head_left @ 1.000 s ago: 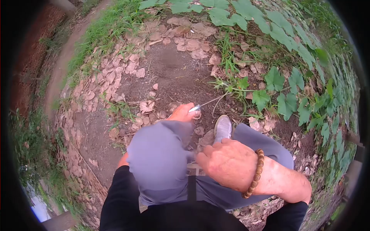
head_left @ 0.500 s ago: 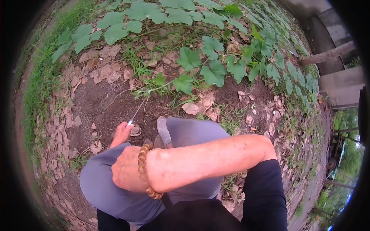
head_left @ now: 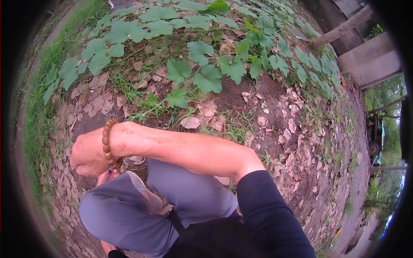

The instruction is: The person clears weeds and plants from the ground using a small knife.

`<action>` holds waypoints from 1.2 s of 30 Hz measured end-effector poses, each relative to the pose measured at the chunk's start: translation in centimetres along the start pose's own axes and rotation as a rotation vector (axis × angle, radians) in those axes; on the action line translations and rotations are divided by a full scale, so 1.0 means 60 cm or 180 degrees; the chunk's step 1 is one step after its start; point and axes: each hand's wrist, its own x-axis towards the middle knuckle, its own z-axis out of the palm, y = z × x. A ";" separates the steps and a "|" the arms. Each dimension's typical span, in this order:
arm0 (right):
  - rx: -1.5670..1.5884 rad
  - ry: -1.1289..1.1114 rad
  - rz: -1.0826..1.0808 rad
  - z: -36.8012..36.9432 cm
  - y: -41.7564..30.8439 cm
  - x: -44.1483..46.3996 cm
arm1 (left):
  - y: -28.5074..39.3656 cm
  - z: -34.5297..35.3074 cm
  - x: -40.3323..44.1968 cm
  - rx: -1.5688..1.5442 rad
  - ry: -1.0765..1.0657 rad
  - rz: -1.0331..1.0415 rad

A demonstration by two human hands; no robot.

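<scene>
Right hand (head_left: 89, 152) and left hand (head_left: 108, 175) are over leaf-strewn soil (head_left: 234, 95); vines (head_left: 208, 79) spread beyond; I cannot tell either grip.

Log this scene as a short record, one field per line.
Right hand: loosely curled, left hand partly hidden beneath it in view; contents not visible
Left hand: mostly covered; any held item hidden
Right hand position: right hand reaches across above the grey trousers
Worn: brown beaded bracelet on right wrist; dark sleeve
Plants: broad green leaves ahead, grass at picture's left
Ground: soil with scattered dry leaves
</scene>
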 end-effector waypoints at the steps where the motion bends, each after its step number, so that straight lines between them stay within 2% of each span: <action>1: 0.0398 0.0272 -0.0098 0.006 0.036 -0.003 | 0.005 -0.018 0.011 0.0167 -0.0162 0.0076; 3: 0.1559 0.0159 0.0824 0.009 0.076 -0.034 | 0.008 -0.002 0.012 0.0434 -0.0256 0.0374; 5: 0.2745 0.0466 0.1338 0.095 0.174 -0.048 | 0.005 0.012 0.023 0.0372 -0.0290 0.0344; 7: 0.2843 0.0380 0.2296 0.192 0.250 -0.066 | -0.003 0.012 0.035 0.0275 -0.0299 0.0343; 9: 0.3556 0.0299 0.2567 0.280 0.283 -0.095 | -0.021 0.008 0.044 0.0447 -0.0342 0.0358; 12: 0.3381 0.0208 0.2580 0.346 0.277 -0.107 | -0.040 0.025 0.040 0.0664 -0.0615 0.0369; 15: 0.3688 0.0184 0.2656 0.374 0.279 -0.101 | -0.044 0.040 0.037 0.0847 -0.0905 0.0300; 17: 0.3444 0.0066 0.2450 0.406 0.300 -0.102 | -0.045 0.046 0.035 0.0923 -0.0943 0.0271; 19: 0.3194 -0.0051 0.2251 0.421 0.312 -0.105 | -0.053 0.033 0.046 0.1444 -0.1103 0.0260; 23: 0.3547 -0.0037 0.2323 0.444 0.328 -0.114 | -0.029 0.059 0.001 0.1765 -0.0907 0.0159; 25: 0.3719 -0.0011 0.2259 0.434 0.329 -0.121 | -0.025 0.034 0.007 0.2587 -0.1117 0.0419; 26: 0.3732 -0.0082 0.2454 0.408 0.315 -0.124 | -0.017 0.015 0.001 0.2326 -0.1051 0.0404; 27: 0.3748 -0.0153 0.2647 0.382 0.297 -0.125 | 0.015 0.028 -0.036 0.2391 -0.0644 0.0479; 28: 0.3752 -0.0183 0.2611 0.363 0.283 -0.127 | 0.034 0.023 -0.061 0.2315 -0.0318 0.0812; 29: 0.4027 0.0117 0.2777 0.344 0.269 -0.129 | 0.053 0.012 -0.085 0.2233 0.0005 0.1144; 30: 0.4295 0.0426 0.2944 0.333 0.263 -0.131 | 0.078 0.003 -0.114 0.2131 0.0100 0.1324; 31: 0.4296 0.0398 0.2920 0.333 0.271 -0.132 | 0.104 0.001 -0.148 0.2026 0.0194 0.1502; 34: 0.3498 0.0393 0.2836 0.325 0.297 -0.127 | 0.164 0.033 -0.271 0.2466 0.0630 0.2200; 35: 0.3491 0.0372 0.2814 0.315 0.292 -0.124 | 0.174 0.046 -0.308 0.2685 0.0776 0.2511; 36: 0.3733 0.0605 0.2890 0.305 0.286 -0.120 | 0.176 0.074 -0.350 0.2677 0.0803 0.2521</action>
